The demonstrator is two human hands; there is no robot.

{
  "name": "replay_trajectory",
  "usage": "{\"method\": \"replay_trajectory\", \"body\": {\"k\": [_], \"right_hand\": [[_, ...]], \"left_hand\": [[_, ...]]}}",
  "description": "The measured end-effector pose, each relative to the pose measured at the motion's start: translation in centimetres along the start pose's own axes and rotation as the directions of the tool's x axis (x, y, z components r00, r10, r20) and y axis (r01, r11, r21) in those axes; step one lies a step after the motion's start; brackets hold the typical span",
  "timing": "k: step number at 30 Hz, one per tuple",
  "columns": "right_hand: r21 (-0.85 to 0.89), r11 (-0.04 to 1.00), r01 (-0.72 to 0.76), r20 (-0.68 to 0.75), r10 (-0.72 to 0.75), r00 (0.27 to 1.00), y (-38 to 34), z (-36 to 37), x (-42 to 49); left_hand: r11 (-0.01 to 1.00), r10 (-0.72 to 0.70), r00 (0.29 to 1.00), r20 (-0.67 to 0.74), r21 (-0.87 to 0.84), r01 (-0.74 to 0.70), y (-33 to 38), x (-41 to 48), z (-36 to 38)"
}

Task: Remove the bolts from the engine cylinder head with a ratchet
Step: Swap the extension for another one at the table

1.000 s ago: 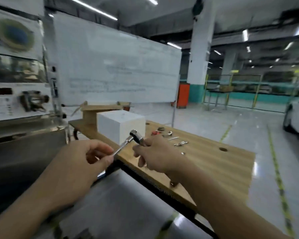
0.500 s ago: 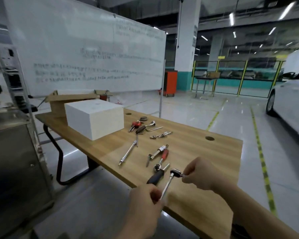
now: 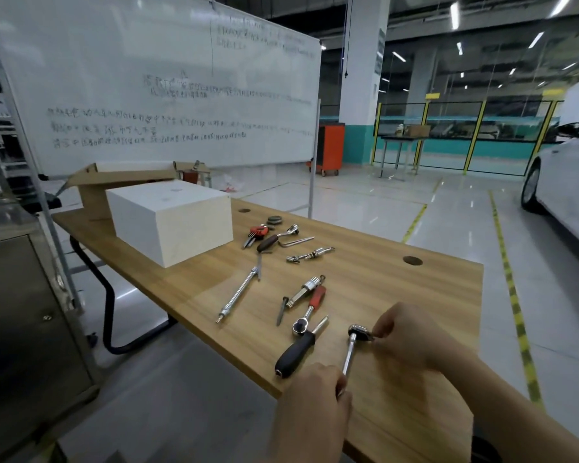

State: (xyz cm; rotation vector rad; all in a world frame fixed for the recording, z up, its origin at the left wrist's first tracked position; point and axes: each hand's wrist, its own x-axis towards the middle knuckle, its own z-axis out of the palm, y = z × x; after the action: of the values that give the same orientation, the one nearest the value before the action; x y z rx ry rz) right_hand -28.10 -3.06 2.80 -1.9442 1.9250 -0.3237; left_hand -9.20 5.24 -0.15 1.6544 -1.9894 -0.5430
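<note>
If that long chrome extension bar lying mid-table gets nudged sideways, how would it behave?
The extension bar looks round and polished, so it would probably roll on the flat wooden table rather than slide. Being apparently solid metal, it likely stays rigid and feels heavy for its slimness.

Large indoor workshop hall. Floor (image 3: 365, 202): pale grey, glossy, reflects the ceiling lights. A yellow-and-black striped line (image 3: 512, 295) runs along it on the right.

Wooden table (image 3: 381, 279), black tube legs, stands in the foreground. Behind it is a whiteboard (image 3: 147, 78) on a stand, covered in faint handwriting.

Beyond the board is a white pillar (image 3: 361, 61) with a teal base, and an orange wheeled cabinet (image 3: 330, 148) just beside it.

Back wall: yellow-framed fence (image 3: 474, 135) with a small table (image 3: 391, 138) in front.

Ceiling dark, with tube lights (image 3: 454, 15) lit.

Grey metal cabinet (image 3: 20, 312) at left edge. White car (image 3: 565, 188) at right edge.
</note>
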Motion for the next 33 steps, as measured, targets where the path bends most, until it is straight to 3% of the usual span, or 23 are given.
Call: {"method": "replay_trajectory", "body": {"k": [3, 5, 8, 11, 14, 18, 23, 30, 33], "right_hand": [[0.018, 1.0, 0.011, 0.053, -0.012, 0.999, -0.9, -1.1, 2.2], [0.084, 0.995, 0.053, -0.062, -0.048, 0.997, -2.5, -1.5, 4.8], [0.118, 0.981, 0.153, -0.261, -0.118, 0.958, -6.1, -0.2, 10.2], [0.024, 0.983, 0.18, -0.244, -0.169, 0.955, -9.3, 2.1, 15.7], [-0.122, 0.978, 0.171, -0.245, -0.196, 0.949, -11.4, 3.5, 19.9], [-0.338, 0.931, 0.139, -0.138, -0.195, 0.971, -12.2, 4.6, 23.7], [-0.436, 0.886, 0.16, -0.158, -0.25, 0.955, -11.8, 5.2, 24.3], [-0.393, 0.88, 0.265, -0.084, -0.322, 0.943, -13.0, 4.3, 20.4], [-0.144, 0.877, 0.458, -0.161, -0.477, 0.864, -15.0, 3.1, 15.9]], "left_hand": [[1.0, 0.029, 1.0, -0.01, -0.01, -0.029, -0.1, 0.2, -0.1], [0.997, 0.066, 0.995, -0.069, -0.041, -0.069, -0.3, 0.3, -0.7], [0.97, 0.124, 0.933, -0.338, -0.158, -0.187, -1.1, 1.1, -2.8], [0.951, 0.042, 0.874, -0.484, -0.248, -0.183, -3.3, 2.5, -5.9], [0.96, -0.021, 0.87, -0.492, -0.251, -0.119, -7.1, 3.8, -8.4], [0.961, -0.098, 0.866, -0.49, -0.274, -0.046, -12.3, 4.9, -9.8], [0.956, -0.148, 0.873, -0.465, -0.292, 0.006, -14.4, 6.3, -9.3], [0.945, -0.18, 0.895, -0.408, -0.326, 0.042, -12.6, 8.0, -8.2], [0.934, -0.159, 0.901, -0.404, -0.357, 0.005, -11.4, 7.6, -8.9]]}}
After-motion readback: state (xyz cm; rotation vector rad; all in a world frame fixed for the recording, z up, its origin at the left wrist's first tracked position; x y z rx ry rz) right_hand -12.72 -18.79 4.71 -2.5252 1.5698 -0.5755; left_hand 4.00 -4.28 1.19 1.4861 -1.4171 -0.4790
